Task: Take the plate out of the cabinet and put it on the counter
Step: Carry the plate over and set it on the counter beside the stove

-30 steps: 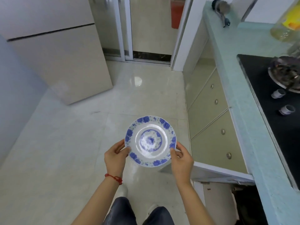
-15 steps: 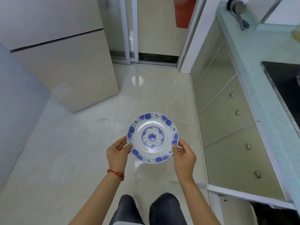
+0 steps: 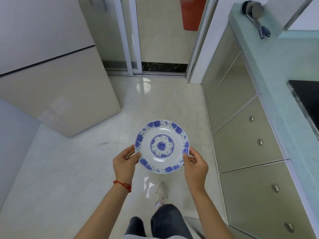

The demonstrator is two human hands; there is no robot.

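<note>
A white plate (image 3: 162, 146) with blue flower patterns on its rim and centre is held level in front of me, above the floor. My left hand (image 3: 124, 163) grips its left rim and my right hand (image 3: 196, 165) grips its right rim. The pale green counter (image 3: 279, 87) runs along the right side, with cabinet drawers (image 3: 248, 135) below it. The plate is left of the counter, apart from it.
A black hob (image 3: 307, 99) is set into the counter at the right edge. A utensil (image 3: 257, 18) lies at the counter's far end. A beige fridge (image 3: 57, 94) stands at the left. A glass sliding door (image 3: 138, 35) is ahead. My foot (image 3: 160, 194) is on the tiled floor.
The view has turned left and moved back, so the open cabinet door has dropped out of sight. The plate stays in both hands and now looks level.
</note>
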